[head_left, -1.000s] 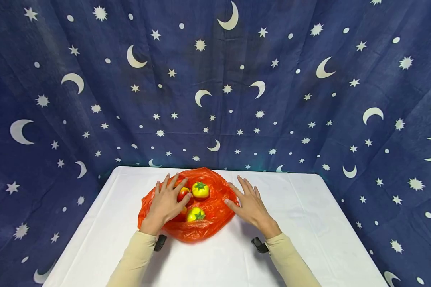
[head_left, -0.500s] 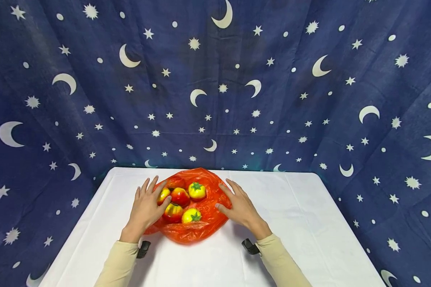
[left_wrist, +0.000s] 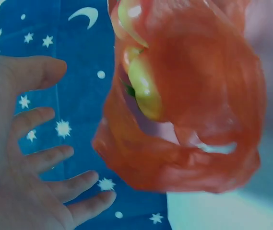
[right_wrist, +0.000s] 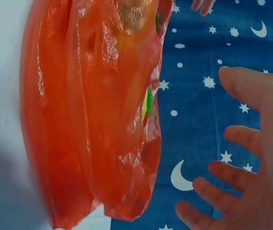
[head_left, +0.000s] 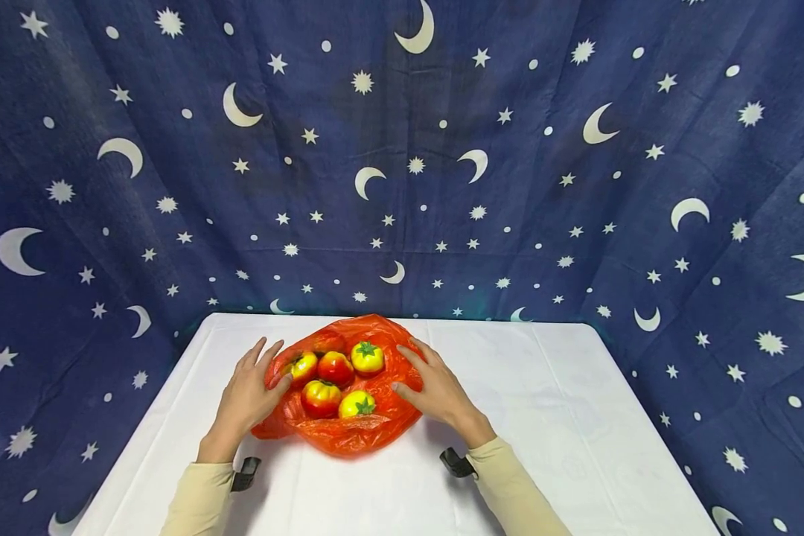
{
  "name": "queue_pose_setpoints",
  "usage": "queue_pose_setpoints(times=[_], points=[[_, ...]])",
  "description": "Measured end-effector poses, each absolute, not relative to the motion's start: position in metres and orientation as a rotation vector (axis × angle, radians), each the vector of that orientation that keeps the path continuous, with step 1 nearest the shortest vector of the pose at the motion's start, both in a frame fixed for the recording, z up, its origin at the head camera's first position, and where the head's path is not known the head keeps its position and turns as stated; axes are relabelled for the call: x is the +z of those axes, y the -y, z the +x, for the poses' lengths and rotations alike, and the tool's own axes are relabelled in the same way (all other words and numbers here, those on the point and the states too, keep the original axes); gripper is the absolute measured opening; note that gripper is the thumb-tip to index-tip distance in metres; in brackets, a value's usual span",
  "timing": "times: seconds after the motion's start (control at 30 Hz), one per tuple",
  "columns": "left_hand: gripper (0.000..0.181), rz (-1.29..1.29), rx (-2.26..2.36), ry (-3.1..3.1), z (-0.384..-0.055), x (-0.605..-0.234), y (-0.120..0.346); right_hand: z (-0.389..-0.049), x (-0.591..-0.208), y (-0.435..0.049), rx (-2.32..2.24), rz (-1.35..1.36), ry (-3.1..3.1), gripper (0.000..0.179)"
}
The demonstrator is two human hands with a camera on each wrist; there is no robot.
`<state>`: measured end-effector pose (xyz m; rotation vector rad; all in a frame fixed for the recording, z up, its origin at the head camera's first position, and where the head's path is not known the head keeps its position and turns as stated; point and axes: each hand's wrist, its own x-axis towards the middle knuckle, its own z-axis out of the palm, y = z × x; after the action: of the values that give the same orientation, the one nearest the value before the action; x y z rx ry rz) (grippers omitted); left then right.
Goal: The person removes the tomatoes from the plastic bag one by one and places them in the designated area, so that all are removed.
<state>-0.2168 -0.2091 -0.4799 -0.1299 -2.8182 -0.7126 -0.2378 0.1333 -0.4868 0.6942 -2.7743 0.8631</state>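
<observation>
A thin red plastic bag lies spread open on the table in the head view. Inside are several tomatoes: two yellow ones with green leaf tops, a red one, and red-and-yellow ones. At the bag's left edge is my left hand, fingers spread and holding nothing. My right hand is over the right edge, fingers also spread. Both wrist views show open fingers apart from the bag. Red plastic hides most of the tomatoes in the right wrist view.
A white-covered table carries the bag near its far edge. Behind hangs a dark blue cloth with moons and stars. Each wrist bears a black camera mount, low over the table.
My left hand has moved left off the tomatoes, uncovering several of them. My right hand has shifted slightly left over the bag's edge. The head view has turned a little.
</observation>
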Motion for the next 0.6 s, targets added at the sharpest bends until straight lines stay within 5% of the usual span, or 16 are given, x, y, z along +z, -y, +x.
queue_pose_setpoints(times=[0.6], points=[[0.065,-0.114,-1.068,2.863,-0.226,-0.509,0.236,-0.253,-0.494,-0.118,1.161,0.688,2.745,0.064]])
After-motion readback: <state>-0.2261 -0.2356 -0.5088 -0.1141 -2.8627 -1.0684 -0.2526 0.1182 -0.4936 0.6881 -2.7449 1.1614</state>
